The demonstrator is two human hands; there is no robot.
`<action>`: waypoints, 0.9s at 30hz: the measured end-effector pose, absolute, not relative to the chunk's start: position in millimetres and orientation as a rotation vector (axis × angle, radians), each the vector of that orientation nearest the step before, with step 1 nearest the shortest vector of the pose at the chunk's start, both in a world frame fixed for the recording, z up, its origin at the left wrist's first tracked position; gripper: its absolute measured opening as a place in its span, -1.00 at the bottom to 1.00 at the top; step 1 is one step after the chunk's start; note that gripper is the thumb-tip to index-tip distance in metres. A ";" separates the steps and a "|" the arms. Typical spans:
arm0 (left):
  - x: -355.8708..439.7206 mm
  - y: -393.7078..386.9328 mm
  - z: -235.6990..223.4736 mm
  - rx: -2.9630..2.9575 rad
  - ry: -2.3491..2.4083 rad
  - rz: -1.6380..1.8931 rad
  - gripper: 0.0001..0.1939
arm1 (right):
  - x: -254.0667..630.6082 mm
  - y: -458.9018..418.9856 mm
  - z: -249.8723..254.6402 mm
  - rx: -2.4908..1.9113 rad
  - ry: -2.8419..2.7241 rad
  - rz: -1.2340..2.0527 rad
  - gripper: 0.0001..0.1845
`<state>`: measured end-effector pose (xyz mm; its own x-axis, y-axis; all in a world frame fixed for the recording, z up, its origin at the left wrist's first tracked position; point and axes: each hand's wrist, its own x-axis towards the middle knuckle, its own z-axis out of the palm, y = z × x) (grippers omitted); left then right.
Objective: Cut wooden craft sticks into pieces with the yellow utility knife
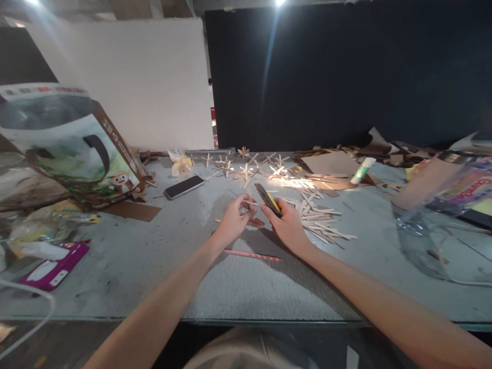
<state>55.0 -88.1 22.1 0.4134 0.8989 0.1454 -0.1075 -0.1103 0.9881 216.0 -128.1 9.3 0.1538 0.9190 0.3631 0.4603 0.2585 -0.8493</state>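
Note:
My left hand (232,219) is closed on a small crossed piece of wooden sticks (249,197), raised a little over the table. A yellow and black utility knife (269,201) is gripped in my right hand (289,224), its tip pointing up and left beside the crossed sticks. Whether the blade is out I cannot tell. Below the left fingers lies a brown strip (255,222), partly hidden. A pink pencil (252,254) rests on the table just in front of my hands. Loose wooden sticks (321,220) are heaped right of the right hand.
Several star-shaped stick pieces (246,170) stand at the back. A phone (184,187) lies left, near a large printed bag (77,154) and a purple device (57,266). Toward the right are a glue stick (363,170), cardboard (332,163) and a clear plastic container (418,246).

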 end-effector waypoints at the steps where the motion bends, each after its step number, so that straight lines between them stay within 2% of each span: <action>1: 54.9 -88.0 22.2 1.444 0.779 1.004 -0.62 | 216.4 -127.1 8.5 -1.361 -1.467 0.539 -0.58; 4: 53.9 -86.8 21.3 1.523 0.841 0.998 -0.71 | 217.1 -124.6 7.4 -1.334 -1.436 0.529 -0.58; 12: 54.0 -81.9 9.6 1.550 0.754 0.796 -0.70 | 219.0 -123.1 14.9 -1.190 -1.417 0.684 -0.50; 15: 53.9 -85.0 13.1 1.563 0.794 0.744 -0.71 | 221.6 -120.3 14.3 -1.206 -1.445 0.692 -0.55; 18: 52.6 -90.1 19.4 1.739 0.836 0.761 -0.79 | 224.0 -117.1 11.8 -1.280 -1.459 0.647 -0.61; 23: 51.7 -96.2 24.2 1.920 0.914 0.731 -0.82 | 223.6 -114.0 9.4 -1.329 -1.399 0.713 -0.58; 25: 51.5 -94.4 23.1 1.940 0.940 0.782 -0.89 | 223.2 -113.9 10.2 -1.349 -1.400 0.718 -0.56; 27: 50.1 -89.9 21.0 1.969 0.986 0.869 -0.88 | 223.2 -114.8 11.4 -1.380 -1.439 0.677 -0.57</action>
